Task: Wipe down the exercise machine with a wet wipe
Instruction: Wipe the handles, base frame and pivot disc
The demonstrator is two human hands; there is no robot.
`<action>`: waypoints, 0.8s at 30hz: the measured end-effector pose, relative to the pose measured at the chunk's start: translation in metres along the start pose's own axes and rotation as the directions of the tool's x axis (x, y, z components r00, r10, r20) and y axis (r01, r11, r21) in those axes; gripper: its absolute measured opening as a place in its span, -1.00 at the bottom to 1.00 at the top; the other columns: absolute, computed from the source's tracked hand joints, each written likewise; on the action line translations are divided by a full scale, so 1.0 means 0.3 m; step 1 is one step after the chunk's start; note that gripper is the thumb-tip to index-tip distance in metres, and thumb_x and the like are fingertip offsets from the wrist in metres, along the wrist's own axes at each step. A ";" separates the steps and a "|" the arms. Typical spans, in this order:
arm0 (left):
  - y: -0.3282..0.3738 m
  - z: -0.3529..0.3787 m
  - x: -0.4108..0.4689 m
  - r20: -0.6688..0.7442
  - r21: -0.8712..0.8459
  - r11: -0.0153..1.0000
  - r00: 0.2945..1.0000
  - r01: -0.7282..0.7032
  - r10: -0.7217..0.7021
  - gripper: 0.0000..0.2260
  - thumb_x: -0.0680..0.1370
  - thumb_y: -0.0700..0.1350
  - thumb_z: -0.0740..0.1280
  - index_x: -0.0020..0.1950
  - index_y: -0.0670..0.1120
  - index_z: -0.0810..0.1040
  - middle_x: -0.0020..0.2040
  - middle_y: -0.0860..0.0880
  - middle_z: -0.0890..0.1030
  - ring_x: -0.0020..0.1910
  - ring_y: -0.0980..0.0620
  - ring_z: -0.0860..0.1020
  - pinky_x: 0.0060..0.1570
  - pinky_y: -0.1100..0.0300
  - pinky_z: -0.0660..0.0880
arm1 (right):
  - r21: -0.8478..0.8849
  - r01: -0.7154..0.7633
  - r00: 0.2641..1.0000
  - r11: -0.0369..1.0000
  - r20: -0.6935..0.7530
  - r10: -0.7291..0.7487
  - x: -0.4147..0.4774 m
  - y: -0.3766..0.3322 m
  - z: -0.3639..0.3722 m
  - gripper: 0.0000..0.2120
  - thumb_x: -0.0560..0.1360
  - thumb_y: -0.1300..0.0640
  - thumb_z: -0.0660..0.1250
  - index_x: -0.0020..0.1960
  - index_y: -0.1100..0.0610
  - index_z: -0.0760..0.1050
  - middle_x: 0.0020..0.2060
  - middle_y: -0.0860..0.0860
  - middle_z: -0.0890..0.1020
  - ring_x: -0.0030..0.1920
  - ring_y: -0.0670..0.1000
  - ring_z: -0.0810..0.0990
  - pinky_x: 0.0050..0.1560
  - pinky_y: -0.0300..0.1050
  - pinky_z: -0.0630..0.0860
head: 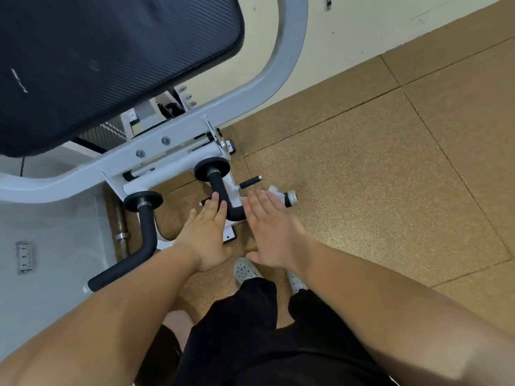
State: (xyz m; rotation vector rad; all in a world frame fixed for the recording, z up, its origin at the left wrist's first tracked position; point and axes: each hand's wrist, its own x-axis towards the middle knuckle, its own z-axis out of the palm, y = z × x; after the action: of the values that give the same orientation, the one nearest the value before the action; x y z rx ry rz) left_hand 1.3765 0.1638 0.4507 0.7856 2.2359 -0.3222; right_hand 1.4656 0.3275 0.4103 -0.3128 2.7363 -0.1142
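Brown gym floor tiles point(376, 176) under white exercise machine point(178, 135). Curved black handle point(216, 185) runs away from person. Left hand point(207, 235) overlaps handle's near bend, right hand point(271, 227) just right of it. Both grips flat, fingers straight. White scrap past right fingertips, probably wet wipe point(272, 188), can't tell tbh.

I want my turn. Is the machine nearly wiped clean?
No wet patch shows yet. The left hand and right hand hover flat by the bent black handle; a white scrap beyond the right hand may be the wipe. Dark pad and white frame probably remain.
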 end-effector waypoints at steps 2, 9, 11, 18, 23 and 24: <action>-0.035 0.015 -0.019 -0.018 -0.026 0.998 0.998 0.051 -0.052 -0.09 0.58 0.15 0.29 0.65 -0.13 -0.25 0.64 -0.14 -0.31 0.64 -0.10 -0.20 0.60 -0.12 -0.13 | 0.088 0.048 0.999 0.995 0.008 -0.049 0.062 -0.030 -0.022 0.03 0.57 -0.42 0.10 0.64 0.30 -0.22 0.65 0.24 -0.03 0.65 0.21 -0.06 0.63 0.13 -0.15; -0.176 0.055 -0.003 -0.055 -0.075 0.990 0.991 0.118 -0.122 -0.16 0.60 0.12 0.26 0.67 -0.12 -0.18 0.66 -0.13 -0.23 0.65 -0.11 -0.15 0.60 -0.16 -0.09 | 0.025 0.086 0.995 0.996 0.048 -0.087 0.188 -0.105 -0.039 -0.09 0.65 -0.30 0.02 0.62 0.32 -0.30 0.61 0.31 -0.24 0.64 0.25 -0.27 0.64 0.15 -0.16; -0.210 0.056 0.028 -0.083 -0.085 0.992 0.992 0.089 -0.096 -0.17 0.59 0.10 0.27 0.67 -0.12 -0.17 0.67 -0.12 -0.20 0.65 -0.12 -0.14 0.60 -0.17 -0.09 | 0.017 0.130 0.990 0.991 0.046 -0.130 0.209 -0.130 -0.033 -0.09 0.65 -0.30 0.03 0.63 0.32 -0.28 0.61 0.30 -0.27 0.63 0.26 -0.31 0.63 0.16 -0.22; -0.365 0.017 0.109 -0.260 -0.029 0.999 0.964 0.043 -0.049 -0.19 0.58 0.15 0.22 0.66 -0.13 -0.12 0.67 -0.14 -0.15 0.65 -0.14 -0.17 0.58 -0.22 -0.15 | -0.030 0.085 0.994 0.996 0.071 -0.082 0.409 -0.161 -0.050 -0.17 0.67 -0.29 -0.05 0.65 0.26 -0.24 0.63 0.22 -0.26 0.62 0.21 -0.36 0.59 0.12 -0.39; -0.518 0.031 0.130 -0.346 -0.019 0.999 0.938 0.026 -0.031 -0.21 0.54 0.14 0.29 0.66 -0.13 0.03 0.67 -0.17 -0.05 0.64 -0.20 -0.14 0.55 -0.27 -0.20 | 0.259 0.061 0.989 0.964 -0.144 -0.024 0.426 -0.161 -0.029 -0.41 0.61 0.17 0.28 0.60 0.23 0.24 0.64 0.22 0.06 0.64 0.25 -0.11 0.59 0.26 0.12; -0.547 0.041 0.134 -0.352 -0.026 0.999 0.936 0.023 -0.031 -0.21 0.53 0.13 0.32 0.65 -0.14 0.09 0.66 -0.19 0.00 0.64 -0.21 -0.11 0.54 -0.30 -0.18 | 0.305 0.013 0.986 0.952 -0.159 0.038 0.414 -0.167 -0.028 -0.40 0.56 0.24 0.31 0.59 0.20 0.28 0.65 0.21 0.06 0.64 0.25 -0.10 0.50 0.29 0.27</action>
State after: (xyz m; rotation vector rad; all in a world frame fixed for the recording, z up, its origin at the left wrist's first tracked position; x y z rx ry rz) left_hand 1.2593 0.0478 0.4126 0.8562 2.5820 -0.1784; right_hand 1.3603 0.2502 0.3789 -0.2054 2.8229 -0.5782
